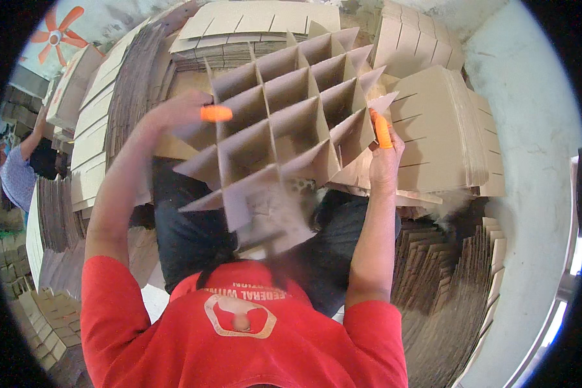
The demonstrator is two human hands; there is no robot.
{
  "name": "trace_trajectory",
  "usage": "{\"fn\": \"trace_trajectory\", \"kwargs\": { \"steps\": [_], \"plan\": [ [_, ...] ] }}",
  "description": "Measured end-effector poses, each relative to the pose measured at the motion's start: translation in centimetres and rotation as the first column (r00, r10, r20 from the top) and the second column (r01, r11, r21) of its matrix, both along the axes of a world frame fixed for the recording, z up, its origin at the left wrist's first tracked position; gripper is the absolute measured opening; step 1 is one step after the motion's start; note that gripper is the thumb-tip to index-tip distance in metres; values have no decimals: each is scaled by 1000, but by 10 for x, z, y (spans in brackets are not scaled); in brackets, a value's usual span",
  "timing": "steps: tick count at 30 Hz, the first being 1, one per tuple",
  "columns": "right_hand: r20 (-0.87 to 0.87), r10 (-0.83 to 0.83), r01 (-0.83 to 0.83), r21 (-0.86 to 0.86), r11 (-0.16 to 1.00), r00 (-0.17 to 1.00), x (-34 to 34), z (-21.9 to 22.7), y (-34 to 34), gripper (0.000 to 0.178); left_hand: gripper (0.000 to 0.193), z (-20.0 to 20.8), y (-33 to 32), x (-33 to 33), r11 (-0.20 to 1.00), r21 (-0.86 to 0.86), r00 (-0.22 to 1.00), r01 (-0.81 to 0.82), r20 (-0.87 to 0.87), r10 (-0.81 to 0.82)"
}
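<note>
A cardboard divider [296,124] of interlocked slotted strips is spread out into a grid of square cells, tilted above my lap. My left hand [186,111], slightly blurred, grips its left edge; an orange finger cover [216,114] sits on one finger against the cardboard. At the right edge, my right hand [388,155] is closed on the strip ends, with another orange finger cover [381,130] lying along them. Pointed strip ends stick out past the grid on both sides. The fingers behind the cardboard are hidden.
Slotted cardboard sheets stand in stacks at the back [258,18], the left [100,123], the right [443,129] and the lower right [446,291]. A pale wall [537,129] bounds the right. Far left, another person [19,171] reaches up near an orange fan [55,37].
</note>
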State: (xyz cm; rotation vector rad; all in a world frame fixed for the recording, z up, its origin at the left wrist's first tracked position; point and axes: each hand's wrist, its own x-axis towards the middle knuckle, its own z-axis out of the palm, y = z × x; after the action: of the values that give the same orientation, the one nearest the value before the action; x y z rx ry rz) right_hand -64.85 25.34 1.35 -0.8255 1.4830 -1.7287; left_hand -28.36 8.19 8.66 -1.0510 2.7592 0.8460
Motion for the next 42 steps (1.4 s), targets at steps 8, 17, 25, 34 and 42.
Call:
{"fn": "trace_trajectory", "kwargs": {
  "steps": [8, 17, 25, 34, 42],
  "plan": [
    [164, -192, 190, 30, 981, 968, -29, -17, 6, 30, 37, 3, 74, -6, 865, -459, 919, -203, -395, 6],
    [-58, -480, 412, -429, 804, 875, -4, 31, 23, 25, 32, -72, 177, 67, 569, 709, 68, -416, -600, 797],
    [-714, 575, -504, 353, 788, 400, 72, 90, 4, 23, 29, -143, 221, 43, 571, 798, 542, -193, -398, 740],
    [-369, 928, -532, 795, 291, -44, 73, 63, -52, 27, 30, -172, 181, -32, 210, 978, 466, 13, -192, 864],
    [-213, 955, -205, 964, 171, -206, 23, -23, -63, 42, 28, -134, 197, -5, 824, 549, 780, -139, -452, 433]
  ]
}}
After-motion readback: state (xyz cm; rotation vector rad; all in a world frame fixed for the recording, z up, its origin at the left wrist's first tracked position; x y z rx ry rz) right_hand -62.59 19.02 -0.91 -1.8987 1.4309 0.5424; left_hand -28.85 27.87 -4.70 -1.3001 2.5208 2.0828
